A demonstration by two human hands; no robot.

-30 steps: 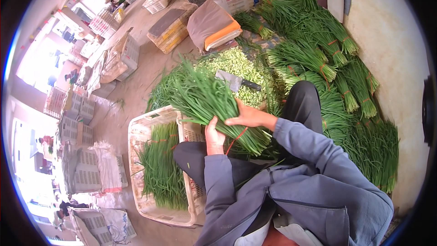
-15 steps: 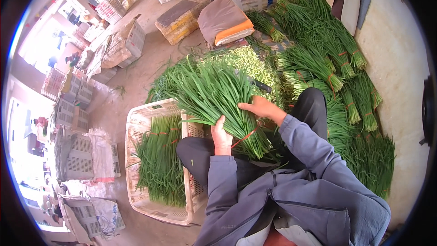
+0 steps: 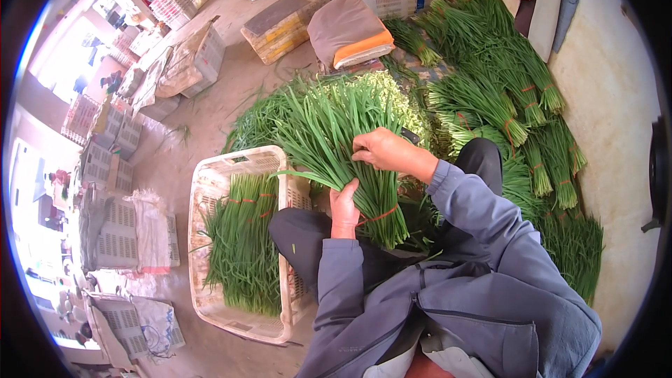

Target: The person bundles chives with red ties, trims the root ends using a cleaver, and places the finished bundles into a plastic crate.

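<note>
The long bundle of leafy stalks (image 3: 336, 126) is deep green and its narrow band (image 3: 381, 216) is orange-red, while the rectangular plastic crate (image 3: 285, 280) is stained white, the zipped cloth jacket (image 3: 476, 290) is plain grey-blue, and the folded square cloth (image 3: 345, 24) shows grey-brown with orange.

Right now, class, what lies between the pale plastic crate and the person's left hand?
In the head view, the person's bent left knee, in dark trousers, lies between the crate and the left hand.
</note>
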